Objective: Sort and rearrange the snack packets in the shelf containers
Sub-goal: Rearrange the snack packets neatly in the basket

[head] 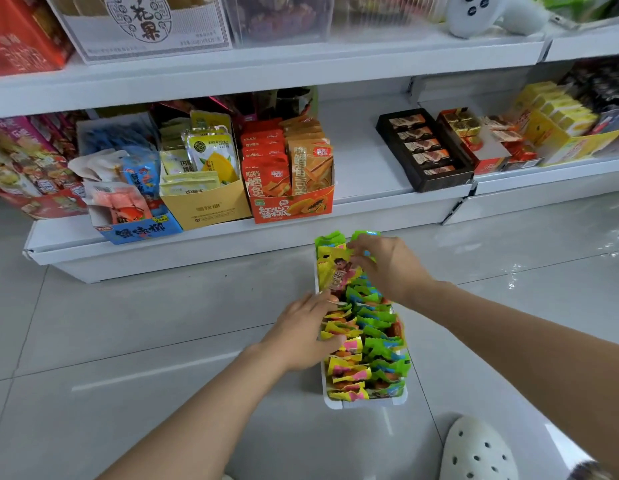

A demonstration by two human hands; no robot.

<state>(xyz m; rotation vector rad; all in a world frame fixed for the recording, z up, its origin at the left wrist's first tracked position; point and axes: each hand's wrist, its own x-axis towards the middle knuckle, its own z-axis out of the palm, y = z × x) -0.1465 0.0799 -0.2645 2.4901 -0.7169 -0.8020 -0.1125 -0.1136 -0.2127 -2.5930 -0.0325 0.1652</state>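
Observation:
A long white container (pixel 365 402) lies on the tiled floor in front of the bottom shelf. It holds two rows of small snack packets, yellow-pink ones (pixel 347 372) on the left and green ones (pixel 382 344) on the right. My left hand (pixel 306 336) rests against the container's left side, its fingers on the yellow packets near the middle. My right hand (pixel 387 263) is at the far end, where its fingers pinch the yellow packets (pixel 332 268) that stand upright there.
The bottom shelf (pixel 366 174) carries a blue box (pixel 138 230), a yellow box (pixel 205 206) and an orange box (pixel 292 204) of packets on the left, with a bare gap before a dark chocolate tray (pixel 424 150). A white clog (pixel 476 452) sits at the lower right.

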